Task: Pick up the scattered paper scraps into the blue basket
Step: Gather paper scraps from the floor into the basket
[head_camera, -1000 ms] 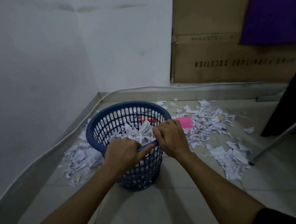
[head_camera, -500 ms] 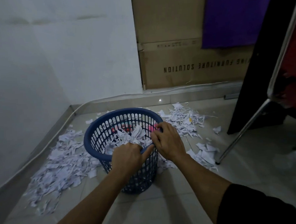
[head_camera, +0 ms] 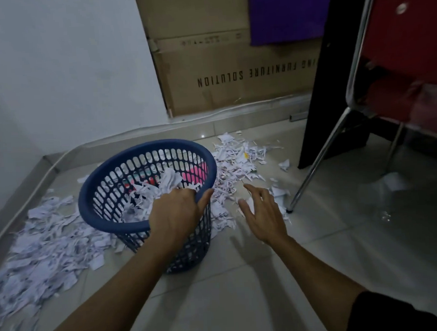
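Left hand [head_camera: 175, 213] is clamped over the near rim of the blue basket [head_camera: 101, 217], thumb hooked on the outside at about 3 o'clock of the rim, fingers curled down inside. Right hand [head_camera: 261, 213] holds nothing, fingers spread and loose, hovering over the floor just right of the basket.

The basket sits on the tile floor [head_camera: 245, 303] a bit left of centre, tilted so its mouth faces the camera, partly filled with white shreds and something pink and red deeper in.

Paper scraps: one big drift [head_camera: 44, 250] at the basket's 8 to 9 o'clock, running up to the skirting along the left wall, and a second patch [head_camera: 237, 161] at 1 to 3 o'clock, with bits under the right hand's fingertips.

Further out, a chrome chair leg [head_camera: 318, 157] slants down to the floor at 3 o'clock, close to the right patch's edge, with a red chair seat [head_camera: 409, 54] above. A cardboard box [head_camera: 232, 71] leans on the back wall at 12 o'clock. Bare tile from 5 to 7 o'clock, toward the camera.
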`<state>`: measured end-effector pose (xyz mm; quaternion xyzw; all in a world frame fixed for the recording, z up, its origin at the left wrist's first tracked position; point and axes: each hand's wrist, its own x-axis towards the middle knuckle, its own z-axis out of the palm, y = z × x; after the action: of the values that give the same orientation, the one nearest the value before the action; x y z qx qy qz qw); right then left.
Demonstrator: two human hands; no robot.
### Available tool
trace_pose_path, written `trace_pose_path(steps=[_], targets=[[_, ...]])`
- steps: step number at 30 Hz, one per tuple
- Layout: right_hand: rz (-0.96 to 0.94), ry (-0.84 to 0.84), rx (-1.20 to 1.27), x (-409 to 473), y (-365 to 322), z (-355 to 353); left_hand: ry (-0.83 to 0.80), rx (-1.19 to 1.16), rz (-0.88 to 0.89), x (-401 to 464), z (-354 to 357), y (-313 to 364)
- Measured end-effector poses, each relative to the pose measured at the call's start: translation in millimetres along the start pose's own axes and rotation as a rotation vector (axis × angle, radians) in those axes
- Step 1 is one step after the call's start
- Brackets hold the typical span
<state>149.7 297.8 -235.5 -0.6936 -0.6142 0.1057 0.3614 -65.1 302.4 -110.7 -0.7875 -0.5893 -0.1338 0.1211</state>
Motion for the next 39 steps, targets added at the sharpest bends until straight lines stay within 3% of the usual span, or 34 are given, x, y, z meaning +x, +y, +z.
trace_pose_path(steps=[5,10,23,26,32,39], targets=[[0.122,-0.136,-0.112,-5.4,47.8,15.9,0.014,0.019,-0.002,0.8,-0.6,-1.6],[0.182,-0.170,-0.183,4.3,76.1,37.0,0.051,0.020,0.006,6.5,3.1,1.7],[0.370,-0.327,-0.306,37.4,104.5,87.5,0.047,0.006,-0.022,7.3,3.8,3.5],[0.337,-0.311,-0.426,32.7,108.9,103.8,0.042,0.014,-0.017,7.6,4.5,2.9],[0.132,-0.074,-0.579,21.8,110.2,114.6,0.054,0.013,0.006,8.3,4.7,1.5],[0.158,-0.207,-0.439,13.7,92.7,101.9,0.054,-0.001,0.006,8.1,-0.8,2.1]])
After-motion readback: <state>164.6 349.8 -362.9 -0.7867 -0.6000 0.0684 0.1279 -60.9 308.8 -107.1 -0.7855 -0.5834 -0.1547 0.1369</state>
